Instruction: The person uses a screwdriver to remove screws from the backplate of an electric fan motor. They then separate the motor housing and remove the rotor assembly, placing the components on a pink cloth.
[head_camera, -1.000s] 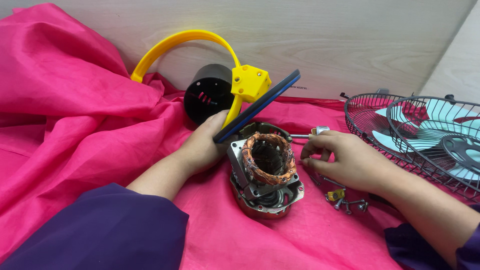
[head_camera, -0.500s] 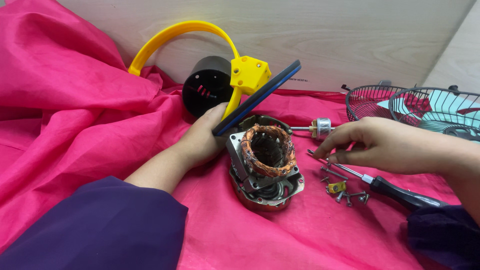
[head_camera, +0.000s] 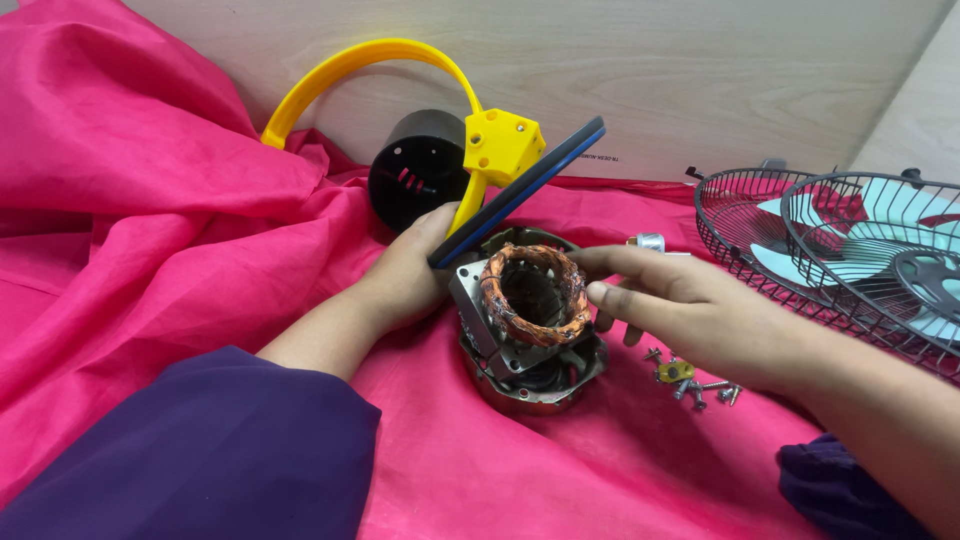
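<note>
**A:** So the fan motor (head_camera: 528, 325) sits in the middle of the pink cloth (head_camera: 180, 250), stator up, with the copper winding ring (head_camera: 535, 290) wide open on top and the metal end housing underneath. Left hand (head_camera: 405, 275) is pressed against its left side, fingers curled round the casing and holding it steady. There's a flat dark panel with a blue edge (head_camera: 520, 190) leaning over that hand too; can't tell if the thumb is actually gripping it or it's just resting there.

**B:** And the right hand (head_camera: 690, 310)?

**A:** Reaching in from the right, fingertips on the rim of the winding. Loose fingers, not clamped on anything that I can see.

**B:** I'd say keep the fingers on the steel laminations, not the copper. That enamel scratches easily. Let the left hand do the bracing so the thing doesn't roll on the soft cloth.

**A:** Fair. Also mind the small screws and brass bit (head_camera: 690, 380) lying just beside the motor, under the right wrist. Easy to sweep them into a fold.

**B:** What else is around?

**A:** Black cylindrical cover (head_camera: 415, 175) and yellow stand bracket (head_camera: 400, 90) behind, wire fan guards with the pale blue blade (head_camera: 850, 255) off to the right.
</note>
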